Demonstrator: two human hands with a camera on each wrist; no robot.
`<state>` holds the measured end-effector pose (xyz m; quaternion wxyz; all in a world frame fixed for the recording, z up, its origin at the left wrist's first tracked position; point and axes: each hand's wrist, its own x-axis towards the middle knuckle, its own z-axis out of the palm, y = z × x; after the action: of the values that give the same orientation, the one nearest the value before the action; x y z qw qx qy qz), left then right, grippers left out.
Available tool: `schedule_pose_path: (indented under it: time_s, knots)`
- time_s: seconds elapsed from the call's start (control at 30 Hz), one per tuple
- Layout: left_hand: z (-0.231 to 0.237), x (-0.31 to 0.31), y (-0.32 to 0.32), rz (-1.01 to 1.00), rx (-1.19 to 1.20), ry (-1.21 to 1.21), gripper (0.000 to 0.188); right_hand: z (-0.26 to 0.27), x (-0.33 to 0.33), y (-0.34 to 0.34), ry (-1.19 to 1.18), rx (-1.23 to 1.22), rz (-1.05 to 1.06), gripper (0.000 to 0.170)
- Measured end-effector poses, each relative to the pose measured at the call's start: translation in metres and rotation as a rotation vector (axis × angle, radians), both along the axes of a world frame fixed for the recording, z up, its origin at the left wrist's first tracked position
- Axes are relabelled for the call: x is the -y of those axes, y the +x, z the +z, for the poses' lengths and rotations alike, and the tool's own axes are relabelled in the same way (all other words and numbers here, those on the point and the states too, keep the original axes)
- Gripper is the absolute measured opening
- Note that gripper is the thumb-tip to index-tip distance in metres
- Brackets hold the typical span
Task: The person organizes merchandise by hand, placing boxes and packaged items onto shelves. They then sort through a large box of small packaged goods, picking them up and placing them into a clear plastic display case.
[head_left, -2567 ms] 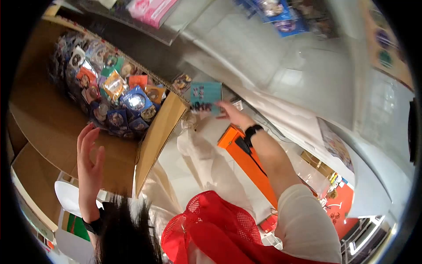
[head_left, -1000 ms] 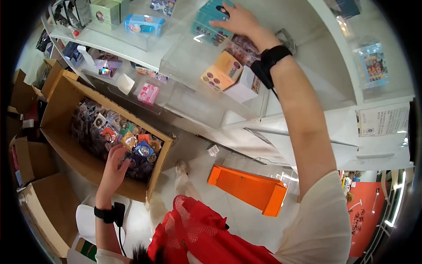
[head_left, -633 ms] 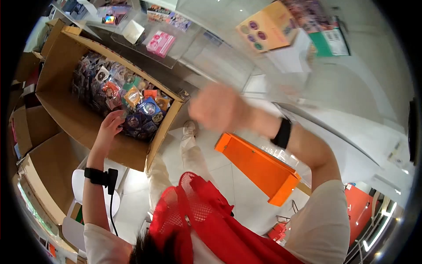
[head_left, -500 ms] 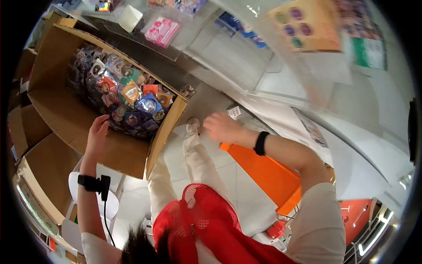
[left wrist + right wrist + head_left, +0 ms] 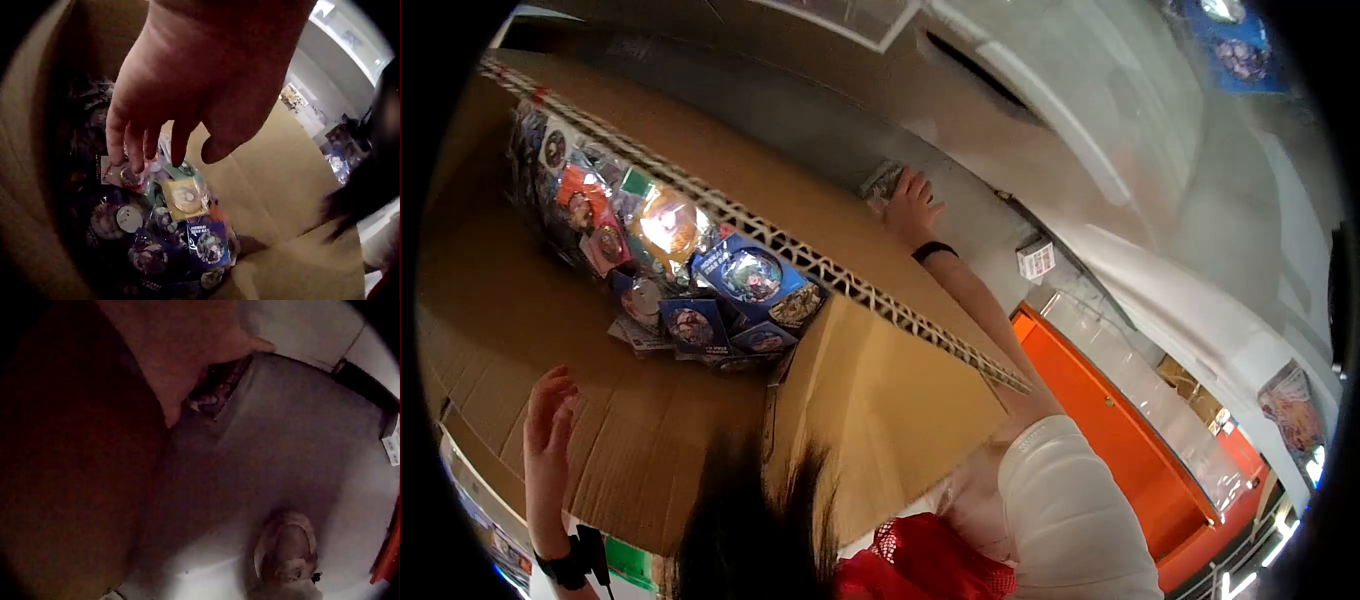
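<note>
My left hand point(image 5: 550, 420) hovers inside the cardboard box point(image 5: 640, 470), its fingers loosely bent with nothing in them. Below it in the left wrist view lies a heap of round badges in clear packets, among them a yellow packet point(image 5: 187, 199) and a blue packet point(image 5: 209, 245). Outside the box's other wall, my right hand point(image 5: 912, 212) reaches down with fingers spread, right at a small dark picture packet point(image 5: 882, 183) on the floor. From the right wrist, thumb and a finger stand on either side of that packet point(image 5: 219, 400), which the hand partly covers.
The box's corrugated rim point(image 5: 800, 262) crosses between me and my right forearm. A small white box point(image 5: 1036, 260) lies on the floor near an orange stand point(image 5: 1115, 430). A shoe point(image 5: 287, 550) shows below my right hand. White shelving curves along the upper right.
My right hand has let go of the teal pack, left on the shelf, and has come down beside the box to the floor packet. The view has moved closer to the box.
</note>
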<state>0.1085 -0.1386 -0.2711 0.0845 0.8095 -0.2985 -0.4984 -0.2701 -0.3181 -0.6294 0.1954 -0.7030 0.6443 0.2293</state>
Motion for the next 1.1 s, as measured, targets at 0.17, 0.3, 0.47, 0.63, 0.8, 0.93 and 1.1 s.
schedule_pose_path:
  time_s: [0.17, 0.3, 0.47, 0.63, 0.8, 0.93, 1.1]
  knots:
    - [-0.006, 0.009, -0.022, 0.035, -0.103, -0.070, 0.027, 0.069, 0.024, 0.003, 0.230, -0.013, -0.066, 0.084]
    - [0.024, 0.006, -0.035, -0.003, -0.251, -0.158, 0.027, 0.076, 0.008, -0.075, 0.277, 0.215, -0.318, 0.076]
    - [0.133, 0.016, -0.048, 0.005, -0.300, -0.274, 0.026, 0.248, -0.027, -0.146, 0.497, 0.851, -1.101, 0.036]
    - [0.238, -0.003, -0.059, 0.037, -0.546, -0.427, 0.029, 0.479, -0.077, -0.136, 0.506, 1.258, -1.277, 0.046]
    - [0.343, -0.012, -0.067, -0.209, -0.577, -0.575, 0.033, 0.682, -0.118, -0.090, 0.749, 1.598, -1.027, 0.051]
    - [0.429, -0.006, -0.104, -0.316, -0.813, -0.664, 0.052, 0.791, -0.144, -0.041, 0.392, 1.701, -0.677, 0.069]
    - [0.479, 0.003, -0.157, -0.574, -0.837, -0.759, 0.067, 0.855, -0.163, -0.011, -0.088, 1.567, -0.143, 0.082]
